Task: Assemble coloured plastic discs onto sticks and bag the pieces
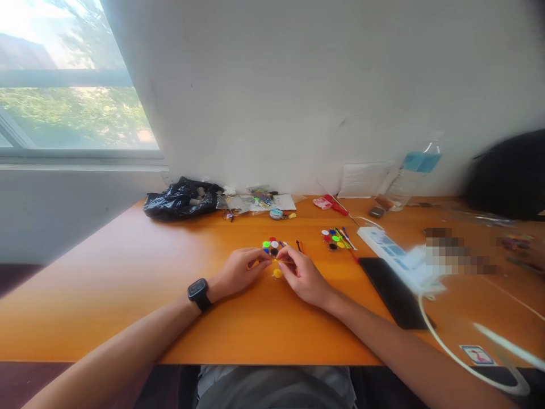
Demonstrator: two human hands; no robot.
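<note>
Over the table, my left hand (240,271) and my right hand (307,278) meet fingertip to fingertip, both closed in a pinch. Between them is a small, thin yellow piece (276,260), partly covered by the fingers; its exact kind is too small to make out. Just below the fingertips lies a yellow round disc (277,274). Behind the hands sits a cluster of small round discs (266,244) in green, white, red, blue and black. Several thin pointed sticks (299,246), dark and orange among them, lie beside that cluster, partly hidden by my right hand.
To the right are a second group of coloured discs and sticks (335,238), a white power strip (383,250) with a cable, and a black flat slab (394,295). Along the wall lie a black plastic bag (183,200), small packets (261,199) and a clear bottle (406,179).
</note>
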